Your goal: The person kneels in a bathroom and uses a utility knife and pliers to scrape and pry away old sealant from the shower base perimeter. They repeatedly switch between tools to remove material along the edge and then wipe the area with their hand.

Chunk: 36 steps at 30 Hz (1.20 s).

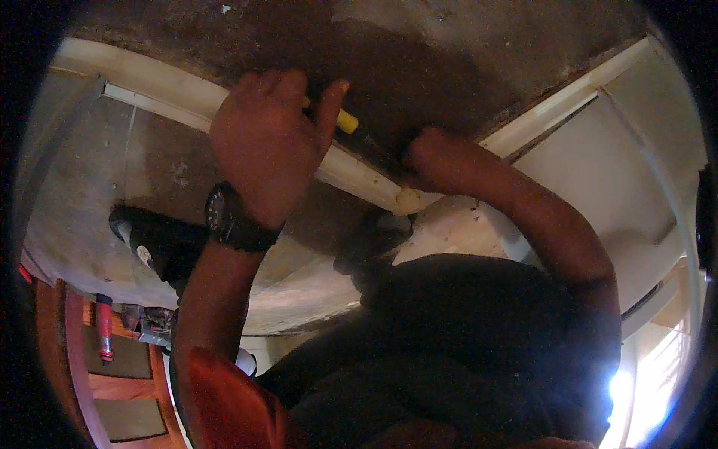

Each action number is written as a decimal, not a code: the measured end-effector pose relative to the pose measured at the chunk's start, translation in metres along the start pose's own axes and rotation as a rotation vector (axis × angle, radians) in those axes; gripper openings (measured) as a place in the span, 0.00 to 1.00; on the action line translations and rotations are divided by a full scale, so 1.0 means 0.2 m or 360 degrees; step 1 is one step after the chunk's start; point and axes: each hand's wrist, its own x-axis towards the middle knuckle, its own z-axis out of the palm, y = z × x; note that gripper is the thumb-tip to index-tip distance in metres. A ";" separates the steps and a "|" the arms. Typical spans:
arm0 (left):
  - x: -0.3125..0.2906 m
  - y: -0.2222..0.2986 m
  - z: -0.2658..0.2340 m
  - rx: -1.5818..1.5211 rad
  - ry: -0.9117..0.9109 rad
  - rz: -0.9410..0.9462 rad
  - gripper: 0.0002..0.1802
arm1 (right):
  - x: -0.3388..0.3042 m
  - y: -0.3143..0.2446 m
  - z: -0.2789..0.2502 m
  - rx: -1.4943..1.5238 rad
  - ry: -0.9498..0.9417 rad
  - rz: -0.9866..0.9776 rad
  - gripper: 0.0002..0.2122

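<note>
My left hand point(273, 138), with a dark watch on its wrist, is closed round a tool with a yellow handle point(347, 121). Past the handle the tool has a dark collar and a thin dark shaft that slants down to the right; its kind is hard to tell. My right hand point(445, 159) is closed close to the shaft's far end, and what its fingers hold is hidden. Both hands are over a cream-coloured raised edging point(359, 176), which meets another stretch of edging point(568, 97) at a corner beside my right hand. A brown, stained surface point(449, 52) lies beyond it.
Tiled floor point(164, 168) lies on the near side of the edging, with my dark shoe point(168, 239) on it. At the lower left are a red-handled tool point(104, 329) and a wooden panelled piece point(123, 385). A white panel point(583, 168) stands at the right.
</note>
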 end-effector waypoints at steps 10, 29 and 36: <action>0.02 -0.02 -0.01 -0.0164 0.0016 0.0083 0.20 | 0.00 -0.01 -0.03 -0.0014 0.0157 0.0036 0.12; 0.03 -0.12 -0.12 -0.0304 -0.0481 0.0083 0.20 | 0.27 -0.27 -0.24 0.0167 0.1202 -0.0093 0.19; 0.00 -0.15 -0.06 -0.0190 -0.0238 0.0253 0.21 | 0.25 -0.30 -0.23 0.0086 0.1316 -0.0045 0.21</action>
